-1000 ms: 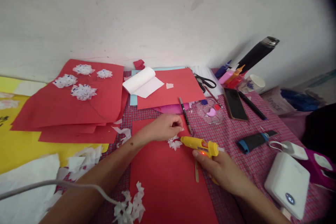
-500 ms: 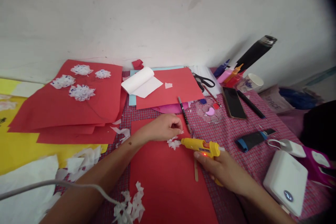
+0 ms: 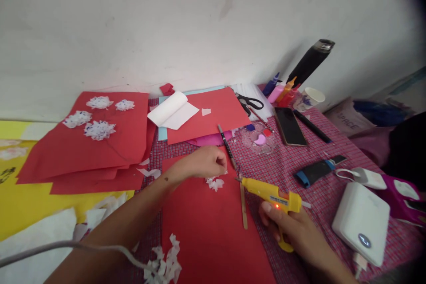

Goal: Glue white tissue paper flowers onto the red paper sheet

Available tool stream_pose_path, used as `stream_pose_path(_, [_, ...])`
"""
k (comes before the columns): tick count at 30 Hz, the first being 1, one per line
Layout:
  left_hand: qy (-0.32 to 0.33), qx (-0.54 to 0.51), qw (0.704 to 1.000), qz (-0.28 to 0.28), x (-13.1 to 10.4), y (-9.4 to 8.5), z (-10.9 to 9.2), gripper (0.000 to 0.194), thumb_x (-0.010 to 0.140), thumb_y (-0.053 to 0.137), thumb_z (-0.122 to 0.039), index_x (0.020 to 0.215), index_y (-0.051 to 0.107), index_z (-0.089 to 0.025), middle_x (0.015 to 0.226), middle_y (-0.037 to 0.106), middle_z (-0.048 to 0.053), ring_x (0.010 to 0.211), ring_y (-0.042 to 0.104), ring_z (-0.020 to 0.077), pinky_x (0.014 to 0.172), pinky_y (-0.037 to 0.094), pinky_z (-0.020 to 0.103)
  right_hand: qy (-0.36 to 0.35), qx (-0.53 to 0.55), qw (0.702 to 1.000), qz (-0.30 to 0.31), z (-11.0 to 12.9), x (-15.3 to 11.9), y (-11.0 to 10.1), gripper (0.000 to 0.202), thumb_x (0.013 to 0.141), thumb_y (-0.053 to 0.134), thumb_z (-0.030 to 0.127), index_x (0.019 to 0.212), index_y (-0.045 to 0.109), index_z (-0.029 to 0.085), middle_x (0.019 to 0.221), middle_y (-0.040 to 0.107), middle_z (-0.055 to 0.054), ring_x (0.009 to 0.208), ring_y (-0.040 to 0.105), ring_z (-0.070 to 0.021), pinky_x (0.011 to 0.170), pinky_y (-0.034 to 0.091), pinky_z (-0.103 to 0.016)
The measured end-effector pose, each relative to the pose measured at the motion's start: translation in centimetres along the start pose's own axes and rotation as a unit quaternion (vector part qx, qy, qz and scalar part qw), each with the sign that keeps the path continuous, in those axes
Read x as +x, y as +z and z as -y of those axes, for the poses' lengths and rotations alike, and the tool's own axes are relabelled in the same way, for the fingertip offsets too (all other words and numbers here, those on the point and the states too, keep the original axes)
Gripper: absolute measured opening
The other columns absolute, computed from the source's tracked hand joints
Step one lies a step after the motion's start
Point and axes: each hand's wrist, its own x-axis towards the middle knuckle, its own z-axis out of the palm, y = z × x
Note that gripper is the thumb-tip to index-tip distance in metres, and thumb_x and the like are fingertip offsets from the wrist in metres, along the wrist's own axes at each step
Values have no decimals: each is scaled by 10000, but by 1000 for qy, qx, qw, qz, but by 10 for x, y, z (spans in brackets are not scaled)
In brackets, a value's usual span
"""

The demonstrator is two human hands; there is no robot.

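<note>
My right hand [image 3: 288, 226] is wrapped round the handle of a yellow glue gun [image 3: 271, 193], its red light on and its nozzle pointing left. My left hand [image 3: 208, 162] is closed at the top of a red sheet [image 3: 213, 226], its fingertips at a small scrap of white paper. What it pinches is mostly hidden. Just below it a crumpled white paper flower [image 3: 215, 183] lies on the sheet, apart from the nozzle. A wooden stick [image 3: 243, 206] lies at the sheet's right edge.
Four white paper flowers dotted blue lie on red paper [image 3: 133, 120] at left. Behind are a paper roll [image 3: 168, 108], scissors [image 3: 251, 102] and a palette [image 3: 261, 142]. A phone [image 3: 290, 126], cutter [image 3: 314, 173] and power bank [image 3: 362, 222] are at right. A cable crosses the lower left.
The glue gun in my right hand has moved right, away from the white paper flower. My left hand stays close to the flower. The camera view has shifted slightly.
</note>
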Motion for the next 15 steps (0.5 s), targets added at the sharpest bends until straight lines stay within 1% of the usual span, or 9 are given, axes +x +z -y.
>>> stream_pose_path(3, [-5, 22, 1000, -20, 0, 3, -2, 105, 671, 592, -168, 673, 696, -175, 675, 671, 12, 594, 570, 136, 510, 366, 223, -8, 7, 1000, 18, -1, -1, -2, 581, 855, 522, 731, 665, 597, 187, 475, 506, 6, 436, 441, -115, 434, 317, -244])
stream_pose_path(6, [6, 51, 997, -50, -3, 7, -2, 96, 684, 586, -169, 649, 675, -172, 681, 661, 21, 629, 574, 145, 530, 374, 233, -12, 7, 999, 34, 0, 0, -3, 600, 836, 518, 757, 662, 593, 188, 478, 503, 7, 438, 442, -116, 435, 322, -245])
stream_pose_path(10, [27, 96, 991, -85, -8, 12, -2, 124, 705, 554, -141, 609, 627, -170, 700, 649, 29, 639, 558, 143, 549, 364, 256, -7, 10, 999, 32, 0, 2, -3, 596, 818, 531, 764, 651, 580, 194, 476, 499, 9, 437, 434, -116, 434, 317, -247])
stream_pose_path(15, [39, 148, 984, -95, -10, 13, -3, 146, 709, 532, -110, 588, 586, -172, 709, 627, 36, 645, 525, 145, 554, 338, 267, -3, 20, 999, 38, -2, 2, -3, 595, 820, 531, 764, 656, 572, 194, 475, 494, 15, 433, 422, -108, 432, 303, -243])
